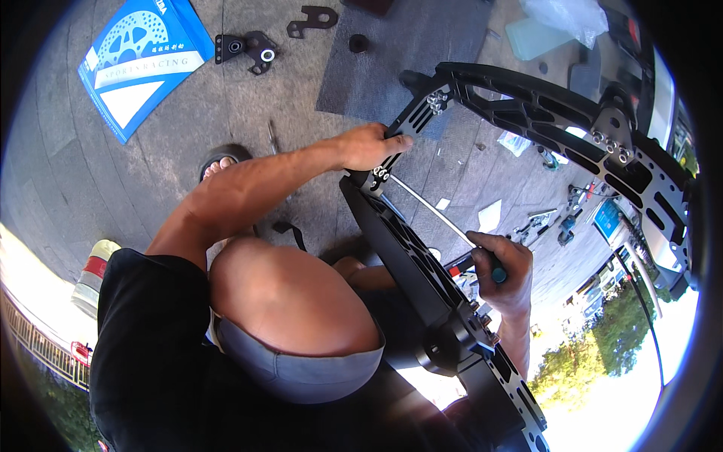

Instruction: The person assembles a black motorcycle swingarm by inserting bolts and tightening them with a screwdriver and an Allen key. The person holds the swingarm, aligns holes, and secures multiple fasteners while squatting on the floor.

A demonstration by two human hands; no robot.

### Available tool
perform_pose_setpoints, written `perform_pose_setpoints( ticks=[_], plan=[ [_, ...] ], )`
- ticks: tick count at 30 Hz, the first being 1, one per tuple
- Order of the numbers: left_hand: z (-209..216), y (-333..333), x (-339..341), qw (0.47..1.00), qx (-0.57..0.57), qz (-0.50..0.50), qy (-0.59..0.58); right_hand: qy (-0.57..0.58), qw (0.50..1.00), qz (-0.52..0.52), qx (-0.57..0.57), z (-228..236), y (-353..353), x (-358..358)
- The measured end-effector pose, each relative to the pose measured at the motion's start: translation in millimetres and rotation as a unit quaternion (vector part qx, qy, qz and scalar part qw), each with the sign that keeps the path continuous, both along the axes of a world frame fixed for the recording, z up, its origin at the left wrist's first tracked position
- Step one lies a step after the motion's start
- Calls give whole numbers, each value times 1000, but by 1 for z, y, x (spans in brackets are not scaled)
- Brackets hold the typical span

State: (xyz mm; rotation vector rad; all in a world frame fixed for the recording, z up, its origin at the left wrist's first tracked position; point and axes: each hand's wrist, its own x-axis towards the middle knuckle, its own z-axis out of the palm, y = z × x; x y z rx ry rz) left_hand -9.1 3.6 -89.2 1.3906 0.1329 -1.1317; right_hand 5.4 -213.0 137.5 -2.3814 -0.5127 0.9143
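Note:
A large black metal frame (407,252) with cut-out slots runs diagonally in front of me and arches away to the right. My left hand (369,148) is closed around the slotted plate (419,119) that joins two of its parts, thumb lying over the plate. In my right hand (508,273) is a screwdriver (431,209) with a long silver shaft and a dark, teal-ended handle. Its shaft slants up and left to the silver bolts (381,174) at the plate's lower end, just below my left hand. Whether the tip sits in a bolt head, I cannot tell.
On the paved ground lie a blue-and-white package (147,64), dark metal brackets (247,51) and a grey mat (395,56). Clear plastic wrap (565,22) sits at the far right. Tools, including a teal power tool (566,228), are scattered beyond the frame. My bent knee is close beside it.

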Motion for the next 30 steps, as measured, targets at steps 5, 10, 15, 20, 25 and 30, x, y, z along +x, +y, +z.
perform_pose_setpoints(
  ticks=[5,10,15,20,25,30],
  plan=[
    [-3,-2,-1,1000,5,-7,12,38,998,34,23,-12,-2,2],
    [-2,-5,-4,1000,8,24,-9,38,999,32,16,-16,-1,2],
    [1,-3,-1,1000,13,4,18,21,997,77,20,-18,-2,6],
    [4,-1,2,999,3,-5,36,-83,959,270,-21,-13,3,15],
    [2,-4,-1,999,11,12,30,-155,917,366,-42,-6,11,21],
    [1,-3,0,1000,8,5,27,-170,902,394,-43,-7,13,29]
  ],
)
